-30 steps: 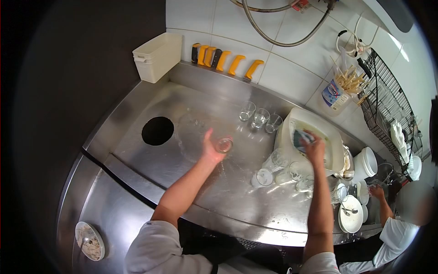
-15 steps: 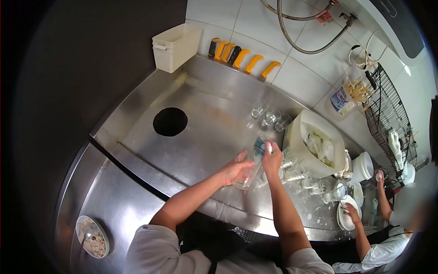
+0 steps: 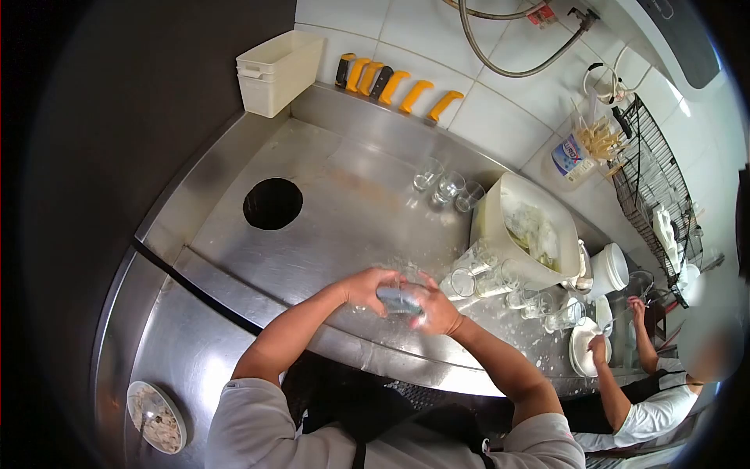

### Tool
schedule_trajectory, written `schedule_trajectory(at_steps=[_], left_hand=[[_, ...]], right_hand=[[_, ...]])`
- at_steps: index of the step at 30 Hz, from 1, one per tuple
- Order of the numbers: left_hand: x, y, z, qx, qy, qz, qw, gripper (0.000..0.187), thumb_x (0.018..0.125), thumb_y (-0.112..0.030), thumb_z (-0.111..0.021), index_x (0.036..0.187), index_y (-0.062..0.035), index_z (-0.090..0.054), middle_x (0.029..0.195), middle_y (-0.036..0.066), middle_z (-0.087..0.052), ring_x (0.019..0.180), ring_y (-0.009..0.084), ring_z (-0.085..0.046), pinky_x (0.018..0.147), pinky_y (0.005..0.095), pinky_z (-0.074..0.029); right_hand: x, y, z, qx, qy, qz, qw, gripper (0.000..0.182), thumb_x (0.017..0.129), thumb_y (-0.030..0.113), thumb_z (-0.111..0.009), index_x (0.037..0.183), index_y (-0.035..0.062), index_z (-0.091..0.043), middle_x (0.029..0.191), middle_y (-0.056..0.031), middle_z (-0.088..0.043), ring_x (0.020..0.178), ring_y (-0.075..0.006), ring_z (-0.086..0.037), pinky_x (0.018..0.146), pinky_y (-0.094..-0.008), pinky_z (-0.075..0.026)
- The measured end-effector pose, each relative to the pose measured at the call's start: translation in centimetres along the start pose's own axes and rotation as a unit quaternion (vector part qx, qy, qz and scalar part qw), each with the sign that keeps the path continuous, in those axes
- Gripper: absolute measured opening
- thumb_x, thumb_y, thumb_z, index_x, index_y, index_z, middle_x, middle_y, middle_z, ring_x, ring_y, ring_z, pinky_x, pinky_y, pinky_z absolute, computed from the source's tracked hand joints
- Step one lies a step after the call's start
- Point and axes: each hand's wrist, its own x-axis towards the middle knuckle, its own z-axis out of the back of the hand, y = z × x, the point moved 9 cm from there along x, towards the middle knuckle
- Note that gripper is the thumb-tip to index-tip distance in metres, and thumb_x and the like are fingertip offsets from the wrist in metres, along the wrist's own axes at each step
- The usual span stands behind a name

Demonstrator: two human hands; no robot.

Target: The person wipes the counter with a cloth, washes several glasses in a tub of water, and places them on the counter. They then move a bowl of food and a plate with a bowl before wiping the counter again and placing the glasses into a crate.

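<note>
Blue-grey in colour and blurred, a pad (image 3: 403,302) is held between the two hands together with a clear glass (image 3: 389,297), low over the near part of the steel counter (image 3: 351,215). The fingers of both are curled: the glass seems to be gripped by the left hand (image 3: 367,288) and the pad by the right hand (image 3: 441,309), but it cannot be told exactly where one ends and the other begins. To the right, several glasses (image 3: 462,283) are grouped just beside a pale tub (image 3: 488,227), in which foam and cloudy liquid are seen. Three more glasses (image 3: 449,187) are lined up farther back, near the wall. A round hole (image 3: 273,204) is cut in the counter, to the left. At the far right, a white plate (image 3: 578,344) is touched by a hand of another person (image 3: 656,410).
</note>
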Motion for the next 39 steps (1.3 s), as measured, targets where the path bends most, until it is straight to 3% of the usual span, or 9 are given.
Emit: schedule_trajectory(at_steps=[5, 9, 10, 15, 17, 23, 27, 33, 39], left_hand=[[-0.2, -3.0, -1.6, 0.235, -0.078, 0.005, 0.969, 0.079, 0.055, -0.018, -0.083, 0.128, -0.0054, -0.056, 0.117, 0.014, -0.066, 0.106, 0.0307, -0.064, 0.094, 0.0395, -0.049], [-1.3, -3.2, -1.3, 0.417, -0.311, -0.068, 0.851, 0.078, 0.063, -0.027, -0.08, 0.134, -0.0097, -0.052, 0.12, 0.01, -0.061, 0.107, 0.0324, -0.061, 0.093, 0.0435, -0.046], [-1.6, -3.4, -0.9, 0.412, -0.345, -0.069, 0.84, 0.083, 0.062, -0.027, -0.083, 0.136, -0.0097, -0.05, 0.119, 0.011, -0.061, 0.104, 0.0348, -0.06, 0.089, 0.0455, -0.046], [-1.8, -2.0, 1.6, 0.223, -0.236, -0.002, 0.946, 0.082, 0.061, -0.027, -0.084, 0.133, -0.0077, -0.051, 0.115, 0.017, -0.065, 0.104, 0.0353, -0.064, 0.09, 0.0451, -0.051], [-2.0, -0.1, 1.4, 0.198, -0.198, 0.063, 0.958, 0.079, 0.06, -0.027, -0.084, 0.13, -0.0082, -0.053, 0.115, 0.018, -0.066, 0.104, 0.0356, -0.065, 0.091, 0.0445, -0.052], [1.0, 0.7, 2.8, 0.254, -0.392, 0.003, 0.884, 0.069, 0.057, -0.021, -0.085, 0.119, -0.0077, -0.058, 0.115, 0.016, -0.066, 0.107, 0.037, -0.063, 0.092, 0.0464, -0.051], [5.8, 6.9, 3.9, 0.118, -0.439, 0.039, 0.89, 0.08, 0.059, -0.023, -0.088, 0.127, -0.0051, -0.05, 0.125, 0.019, -0.061, 0.117, 0.0358, -0.058, 0.097, 0.0443, -0.048], [10.5, 7.1, 4.7, 0.045, -0.341, 0.017, 0.939, 0.091, 0.065, -0.023, -0.088, 0.137, -0.0006, -0.038, 0.133, 0.023, -0.053, 0.127, 0.0374, -0.05, 0.104, 0.0446, -0.043], [18.4, 8.8, 4.7, 0.396, -0.111, -0.057, 0.91, 0.071, 0.077, -0.022, -0.079, 0.136, -0.0014, -0.045, 0.135, 0.024, -0.051, 0.127, 0.0395, -0.049, 0.106, 0.0437, -0.041]], right_hand=[[0.1, 0.4, -4.7, 0.006, 0.168, -0.092, 0.981, 0.076, 0.09, 0.06, -0.055, 0.145, 0.01, -0.043, 0.14, -0.0201, -0.053, 0.132, -0.0376, -0.048, 0.116, -0.0641, -0.001], [0.4, -3.8, -6.0, 0.455, -0.044, -0.347, 0.819, 0.062, 0.086, 0.034, -0.074, 0.138, 0.0086, -0.051, 0.126, -0.0195, -0.061, 0.117, -0.0273, -0.058, 0.108, -0.0431, -0.036], [0.9, -4.4, -5.0, 0.393, -0.068, -0.343, 0.85, 0.053, 0.082, 0.023, -0.079, 0.129, 0.0098, -0.058, 0.109, -0.0131, -0.068, 0.104, -0.0196, -0.062, 0.096, -0.0324, -0.046], [2.1, -2.2, -0.4, 0.057, -0.01, -0.179, 0.982, 0.046, 0.081, 0.039, -0.079, 0.114, 0.009, -0.067, 0.095, -0.0129, -0.072, 0.097, -0.0293, -0.068, 0.109, -0.0507, -0.029], [2.6, -1.8, -1.0, 0.001, 0.081, -0.131, 0.988, 0.051, 0.08, 0.046, -0.077, 0.116, 0.0112, -0.067, 0.101, -0.0136, -0.073, 0.102, -0.0338, -0.068, 0.113, -0.0552, -0.018], [3.4, -5.7, 2.3, 0.116, -0.186, -0.398, 0.891, 0.047, 0.084, 0.05, -0.071, 0.099, 0.0046, -0.069, 0.089, -0.0217, -0.069, 0.091, -0.0393, -0.066, 0.094, -0.049, -0.042], [3.7, -6.7, 9.0, -0.114, -0.281, -0.294, 0.906, 0.045, 0.084, 0.045, -0.074, 0.093, 0.001, -0.067, 0.081, -0.0228, -0.068, 0.079, -0.041, -0.065, 0.074, -0.0457, -0.05], [-11.2, -13.3, 24.2, -0.222, -0.49, -0.384, 0.751, 0.041, 0.088, 0.039, -0.072, 0.093, -0.001, -0.065, 0.081, -0.0245, -0.068, 0.074, -0.0417, -0.066, 0.067, -0.0444, -0.051], [-19.9, -20.0, 25.6, -0.182, -0.498, -0.471, 0.705, 0.041, 0.089, 0.041, -0.071, 0.094, 0.0008, -0.066, 0.085, -0.0243, -0.068, 0.081, -0.0408, -0.067, 0.072, -0.0442, -0.05]])
